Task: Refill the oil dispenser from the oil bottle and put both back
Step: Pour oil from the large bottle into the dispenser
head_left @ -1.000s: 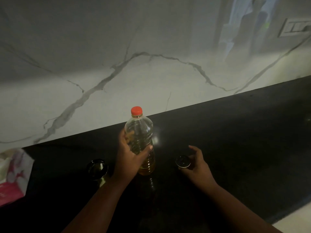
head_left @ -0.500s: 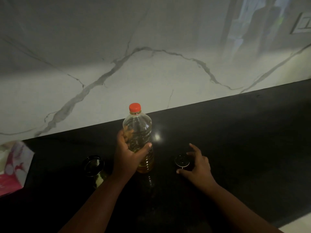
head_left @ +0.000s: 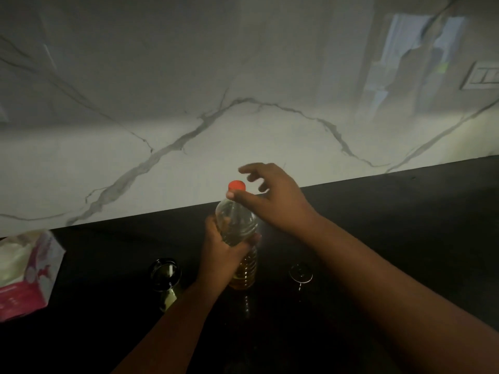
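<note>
Bottle (head_left: 237, 233): we gripped it upright left-handed (head_left: 224, 249) for steadiness; right hand (head_left: 272, 201), fingers spread, reached its cap (head_left: 236, 185). Dispenser (head_left: 165, 273) at nine o'clock.

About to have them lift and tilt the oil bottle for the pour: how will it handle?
The oil bottle looks thin, ribbed plastic, so it may flex under the left hand. Oil fills only the lower part, so it is probably light and less likely to tip. The red cap is still on.

Left hand (head_left: 224, 252) hides oil bottle (head_left: 239, 230) midsection from me. Left of bottle, dispenser (head_left: 165, 276) body lost in dark; pink box (head_left: 25, 273) edge-cropped.
</note>
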The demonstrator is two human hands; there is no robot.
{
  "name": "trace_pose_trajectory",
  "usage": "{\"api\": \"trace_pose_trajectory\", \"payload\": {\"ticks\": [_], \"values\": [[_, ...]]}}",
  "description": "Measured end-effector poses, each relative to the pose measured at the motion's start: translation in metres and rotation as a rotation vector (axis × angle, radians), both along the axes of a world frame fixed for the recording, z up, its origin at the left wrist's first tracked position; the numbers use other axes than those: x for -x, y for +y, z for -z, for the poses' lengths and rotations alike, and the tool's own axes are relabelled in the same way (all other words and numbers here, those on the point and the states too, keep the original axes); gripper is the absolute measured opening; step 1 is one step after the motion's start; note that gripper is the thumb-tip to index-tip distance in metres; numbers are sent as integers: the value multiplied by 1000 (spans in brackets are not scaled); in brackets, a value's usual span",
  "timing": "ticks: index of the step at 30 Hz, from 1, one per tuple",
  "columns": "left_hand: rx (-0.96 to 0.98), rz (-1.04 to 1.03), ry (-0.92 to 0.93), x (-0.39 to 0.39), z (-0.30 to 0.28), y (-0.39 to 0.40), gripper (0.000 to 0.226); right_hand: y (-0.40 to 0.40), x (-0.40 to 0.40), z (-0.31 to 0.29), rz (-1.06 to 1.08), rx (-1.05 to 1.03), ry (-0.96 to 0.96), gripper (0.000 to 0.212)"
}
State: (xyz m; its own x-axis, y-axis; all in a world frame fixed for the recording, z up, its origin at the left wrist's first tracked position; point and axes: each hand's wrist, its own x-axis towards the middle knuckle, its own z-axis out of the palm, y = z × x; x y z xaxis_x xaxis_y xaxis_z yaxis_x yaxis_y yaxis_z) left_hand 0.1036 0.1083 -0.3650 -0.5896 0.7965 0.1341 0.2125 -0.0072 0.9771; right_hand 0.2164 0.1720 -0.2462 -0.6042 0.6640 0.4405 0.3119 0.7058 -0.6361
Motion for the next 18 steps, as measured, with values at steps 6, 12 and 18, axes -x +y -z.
{"api": "trace_pose_trajectory", "payload": {"ticks": [6,12,18], "values": [[20,0,81,5,-4,-4,92,2,34,-3,69,-3,-212,38],[15,42,129,9,-4,-7,92,-10,17,-1,138,95,50,31],[5,84,131,13,-3,-10,84,-14,-37,36,186,805,521,33]]}}
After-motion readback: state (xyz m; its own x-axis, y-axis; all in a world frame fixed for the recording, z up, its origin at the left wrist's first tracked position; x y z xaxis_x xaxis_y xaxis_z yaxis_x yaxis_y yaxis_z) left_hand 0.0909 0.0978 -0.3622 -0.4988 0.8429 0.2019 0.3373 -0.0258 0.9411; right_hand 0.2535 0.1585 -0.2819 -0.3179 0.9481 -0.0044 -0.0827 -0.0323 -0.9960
